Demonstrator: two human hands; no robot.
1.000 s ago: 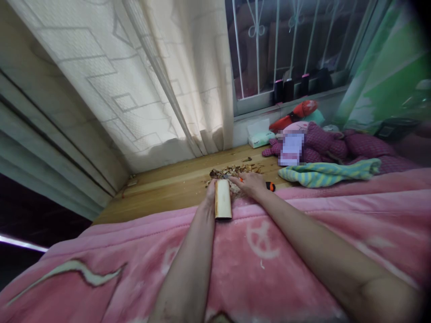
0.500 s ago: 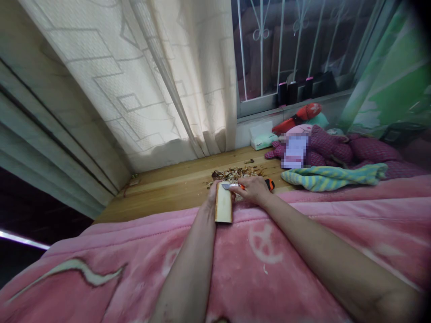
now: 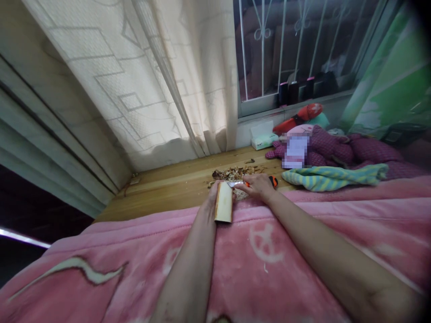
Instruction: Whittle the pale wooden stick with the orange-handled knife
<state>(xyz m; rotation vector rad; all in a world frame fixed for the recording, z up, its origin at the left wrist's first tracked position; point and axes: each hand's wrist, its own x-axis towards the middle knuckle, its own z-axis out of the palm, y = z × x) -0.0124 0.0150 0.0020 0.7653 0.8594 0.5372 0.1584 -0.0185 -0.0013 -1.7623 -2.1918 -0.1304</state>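
The left hand (image 3: 213, 197) is closed around a pale strip of peeled wood (image 3: 223, 202), which rises from the pink blanket (image 3: 269, 269) with its far end just past the fingers. The right hand (image 3: 257, 186) is curled tightly around a utility knife (image 3: 247, 183), its orange handle poking out beyond the hand and its steel blade reaching left to touch the strip's upper edge. Wood shavings (image 3: 235, 174) lie in a heap just beyond both hands on the wooden tabletop (image 3: 161, 202). Right of the right hand lies a striped cloth (image 3: 333, 176), with a plum-coloured plush (image 3: 332, 150) farther beyond it.
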